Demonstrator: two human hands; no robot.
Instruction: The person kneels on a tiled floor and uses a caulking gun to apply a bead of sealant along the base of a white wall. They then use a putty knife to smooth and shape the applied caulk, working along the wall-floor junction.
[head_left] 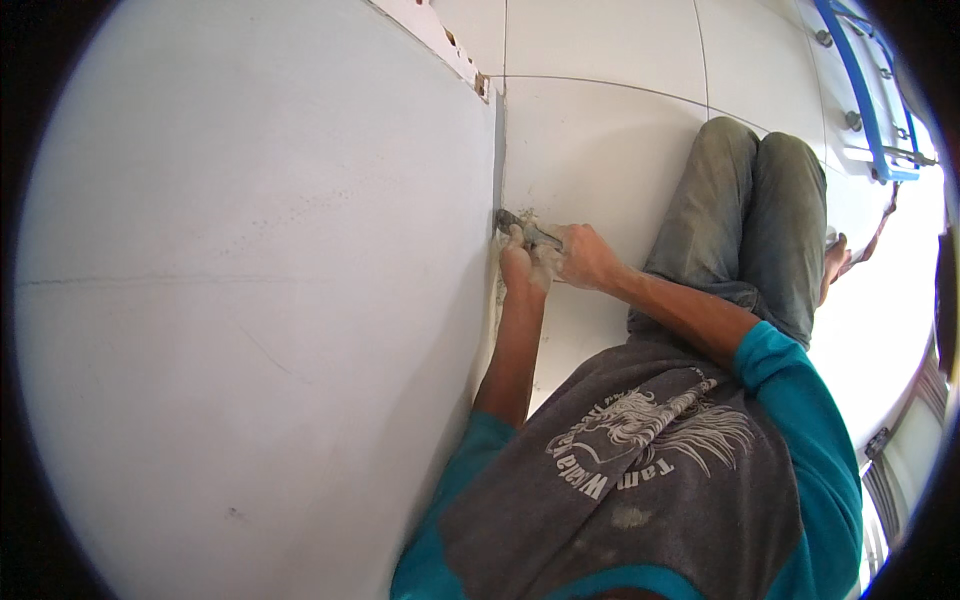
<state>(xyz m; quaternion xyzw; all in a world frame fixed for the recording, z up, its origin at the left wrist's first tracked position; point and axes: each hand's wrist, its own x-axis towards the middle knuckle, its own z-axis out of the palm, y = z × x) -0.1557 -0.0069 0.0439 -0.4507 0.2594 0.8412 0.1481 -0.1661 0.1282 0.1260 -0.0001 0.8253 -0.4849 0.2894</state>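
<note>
A large white wall panel [250, 300] fills the left side, its right edge meeting the white tiled floor [600, 150] along a grey joint [498, 150]. At the lower end of that joint the left hand [520, 268] is curled and pressed against the seam, dusted with pale mortar, seemingly bracing the spot being worked. Just right of it the right hand [585, 255] is closed around the handle of a small grey metal tool [520, 228], whose tip points left into the joint, angled low so it can reach the gap. Further right, the person's bent knees in grey-green trousers [755, 220] rest on the floor, and blue metal bars [865, 90] stand near the upper right corner.
</note>
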